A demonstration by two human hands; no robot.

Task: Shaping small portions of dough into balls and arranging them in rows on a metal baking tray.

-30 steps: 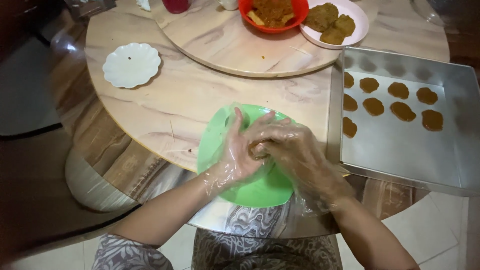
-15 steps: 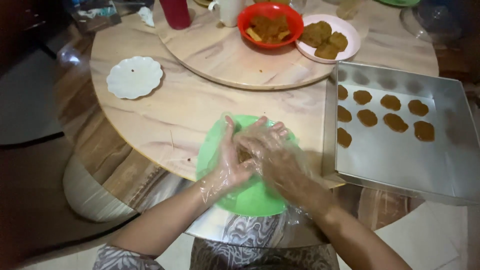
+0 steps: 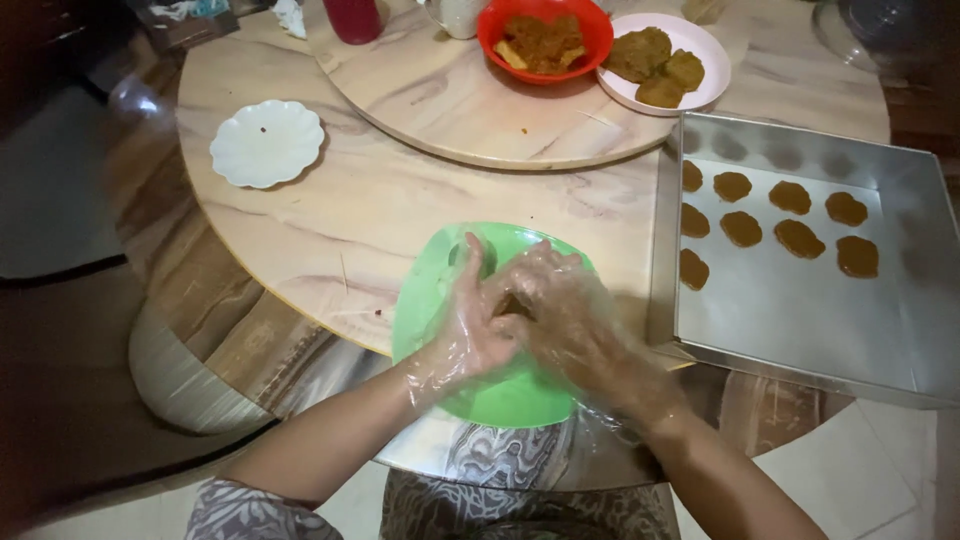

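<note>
Both my hands wear clear plastic gloves and meet over a green plate [image 3: 440, 270] at the near edge of the round marble table. My left hand [image 3: 468, 325] and my right hand [image 3: 562, 318] press together around a small brown lump of dough [image 3: 512, 304], which is mostly hidden between the palms. To the right lies a square metal baking tray [image 3: 800, 320] with several flat brown patties [image 3: 800, 238] in its far half.
A marble turntable [image 3: 440, 110] at the table's centre carries a red bowl of brown filling [image 3: 545, 35], a white plate of brown pieces [image 3: 665, 60] and a red cup [image 3: 352, 18]. A scalloped white saucer [image 3: 266, 143] sits far left.
My hands stay pressed together over the green plate, shifting slightly as they work the lump. The camera has tilted a little, showing more of the turntable.
</note>
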